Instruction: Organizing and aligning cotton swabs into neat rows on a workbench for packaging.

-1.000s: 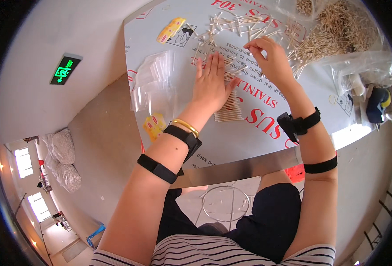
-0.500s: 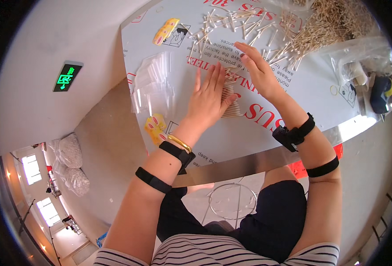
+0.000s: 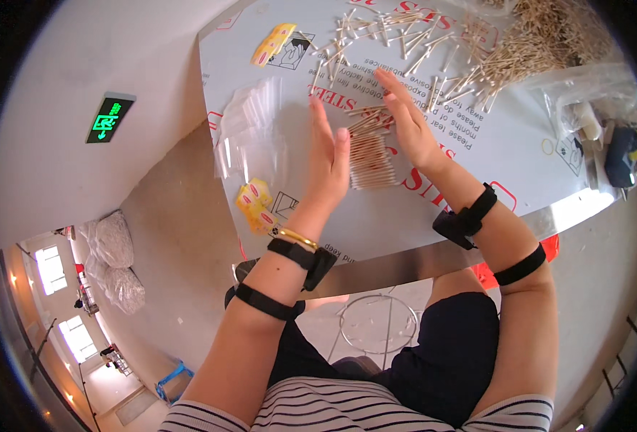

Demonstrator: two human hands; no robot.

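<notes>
While I watch through the head camera, my left hand (image 3: 329, 162) stands on edge with its fingers straight and together, palm turned toward 3 o'clock, clamped on nothing. My right hand (image 3: 405, 119) stands the same way opposite it, palm toward 9 o'clock, fingers flat and together, also holding nothing. Between the 2 palms lies the neat stack of thin wooden cotton-tipped sticks (image 3: 370, 155), laid side by side on the grey film-covered metal tabletop (image 3: 477, 155); I cannot tell whether either palm touches the stack's ends.

At 9 o'clock from the left hand a fanned pile of small clear plastic zip bags (image 3: 250, 133) lies on the table. At 7 o'clock from that hand, near the table's edge, sit several small yellow packets with red marks (image 3: 255, 204). Another yellow packet (image 3: 274, 43) lies at 11 o'clock, far up the table.

At 12 o'clock from the hands loose cotton-tipped sticks (image 3: 376, 32) are scattered, and at 1 o'clock a big heap of the same sticks (image 3: 549, 32) piles up. At 3 o'clock, well apart from the right hand, a crumpled clear plastic bag (image 3: 592, 90) lies by the table's rim.

Both wrists and forearms wear black straps, and a gold bangle (image 3: 297, 236) sits on the left wrist. Below the table, at 6 o'clock, a round metal wire stool frame (image 3: 380, 333) shows beside my dark shorts.
</notes>
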